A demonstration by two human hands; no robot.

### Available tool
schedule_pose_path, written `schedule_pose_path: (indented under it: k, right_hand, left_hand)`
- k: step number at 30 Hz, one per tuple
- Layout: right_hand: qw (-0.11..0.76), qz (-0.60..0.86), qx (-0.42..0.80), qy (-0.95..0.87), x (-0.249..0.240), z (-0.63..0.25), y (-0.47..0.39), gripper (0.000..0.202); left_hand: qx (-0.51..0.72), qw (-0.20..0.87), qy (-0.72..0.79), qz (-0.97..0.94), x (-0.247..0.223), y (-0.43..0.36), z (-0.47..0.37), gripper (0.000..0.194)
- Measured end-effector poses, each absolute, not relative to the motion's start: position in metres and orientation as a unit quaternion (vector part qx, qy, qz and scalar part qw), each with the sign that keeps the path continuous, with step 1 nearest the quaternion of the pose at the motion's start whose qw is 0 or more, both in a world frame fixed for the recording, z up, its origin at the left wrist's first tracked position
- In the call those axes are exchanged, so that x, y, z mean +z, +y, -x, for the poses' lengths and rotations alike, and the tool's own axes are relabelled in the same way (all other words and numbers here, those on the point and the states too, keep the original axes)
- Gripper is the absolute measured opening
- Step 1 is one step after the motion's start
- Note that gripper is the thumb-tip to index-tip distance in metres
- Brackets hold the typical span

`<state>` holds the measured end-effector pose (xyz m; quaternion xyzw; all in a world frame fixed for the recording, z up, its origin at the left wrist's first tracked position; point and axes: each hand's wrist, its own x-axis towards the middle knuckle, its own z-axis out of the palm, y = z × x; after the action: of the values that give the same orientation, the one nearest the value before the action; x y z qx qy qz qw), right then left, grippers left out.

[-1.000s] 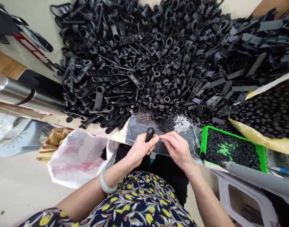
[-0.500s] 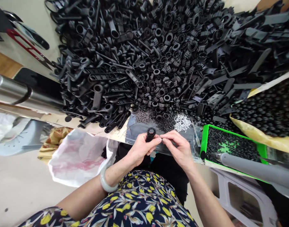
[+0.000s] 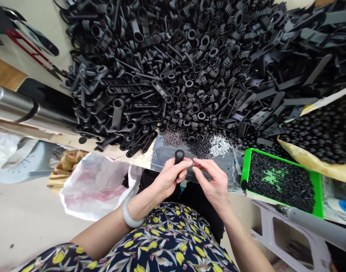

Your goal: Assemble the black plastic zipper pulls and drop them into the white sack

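My left hand (image 3: 173, 173) is closed around a black plastic part with a ring-shaped end (image 3: 179, 155), whose ring sticks up above the fingers. Close beside it, my right hand (image 3: 211, 179) has its thumb and forefinger bent towards the left fingertips; anything between them is too small to make out. Just beyond the hands, on a grey work mat (image 3: 161, 160), lie small brownish pieces (image 3: 173, 138), tiny black pieces (image 3: 200, 148) and a heap of silvery pins (image 3: 219, 146).
A large pile of black ringed handles (image 3: 117, 113), loose black rings (image 3: 201, 115) and flat black strips (image 3: 318, 70) fills the back. At right stands a green tray (image 3: 318, 200) of small black pieces. A white bag (image 3: 88, 189) lies left, below a steel cylinder (image 3: 51, 115).
The black part in my left hand has tilted, its ring now facing up more. My right fingertips have parted slightly. At right, the grey rod-like object has shifted down, off the green tray.
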<state>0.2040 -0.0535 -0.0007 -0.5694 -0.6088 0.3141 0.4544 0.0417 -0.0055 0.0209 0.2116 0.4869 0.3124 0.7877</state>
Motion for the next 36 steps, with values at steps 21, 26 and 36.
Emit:
schedule_pose_path:
  k: [21,26,36]
  right_hand:
    - [0.434,0.567,0.122,-0.689,-0.008,-0.196,-0.052,0.028]
    - [0.432,0.58,0.087,-0.685,-0.008,-0.194,-0.05,0.019]
    - [0.44,0.587,0.152,-0.663,-0.008,-0.202,-0.049,0.014]
  left_hand:
    - [0.311,0.805,0.473,-0.178,0.019,-0.014,-0.05,0.038]
    - [0.315,0.812,0.464,-0.164,0.016,-0.017,-0.052,0.04]
    - [0.28,0.83,0.448,-0.175,0.017,-0.015,-0.048,0.032]
